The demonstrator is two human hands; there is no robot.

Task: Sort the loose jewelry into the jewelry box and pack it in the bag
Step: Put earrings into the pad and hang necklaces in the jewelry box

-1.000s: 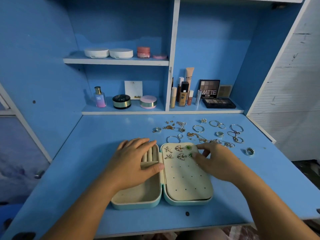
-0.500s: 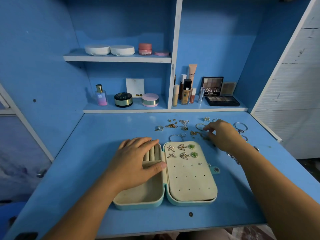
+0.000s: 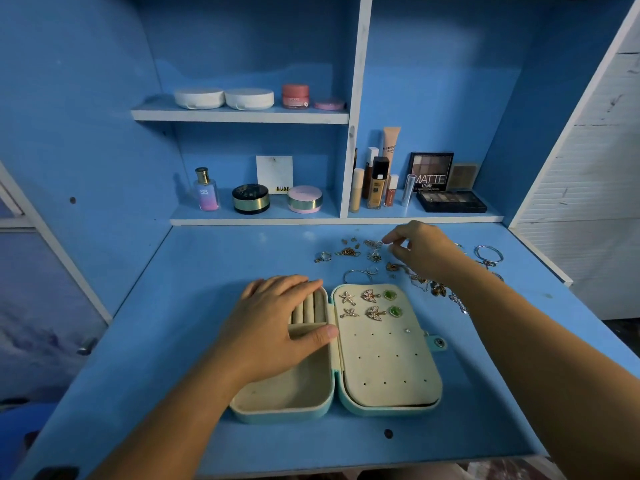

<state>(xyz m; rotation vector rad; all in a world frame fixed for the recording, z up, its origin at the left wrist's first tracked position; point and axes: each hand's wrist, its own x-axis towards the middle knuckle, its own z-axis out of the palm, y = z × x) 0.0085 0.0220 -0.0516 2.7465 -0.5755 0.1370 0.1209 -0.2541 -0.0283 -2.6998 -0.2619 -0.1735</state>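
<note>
The open mint jewelry box (image 3: 391,408) lies on the blue desk. Its right panel carries starfish (image 3: 347,298), leaf (image 3: 370,295) and green (image 3: 390,295) earrings in pairs, plus one tiny stud (image 3: 407,330). My left hand (image 3: 277,327) rests flat on the left half, over the ring rolls (image 3: 309,308). Loose jewelry (image 3: 348,252) is scattered behind the box. My right hand (image 3: 420,249) hovers over that jewelry, thumb and forefinger slightly apart next to a small gold piece (image 3: 373,243). No bag is in view.
Bangles (image 3: 488,253) and chains (image 3: 436,287) lie at the right of the desk, partly under my right forearm. Cosmetics fill the shelves behind: perfume bottle (image 3: 206,190), compacts (image 3: 251,199), foundation tubes (image 3: 377,183), eyeshadow palette (image 3: 450,200). A white wall panel (image 3: 595,188) bounds the right.
My right hand left the earring panel and moved back and left across the loose jewelry. The green earrings and a stud now show uncovered. My left hand stayed on the box.
</note>
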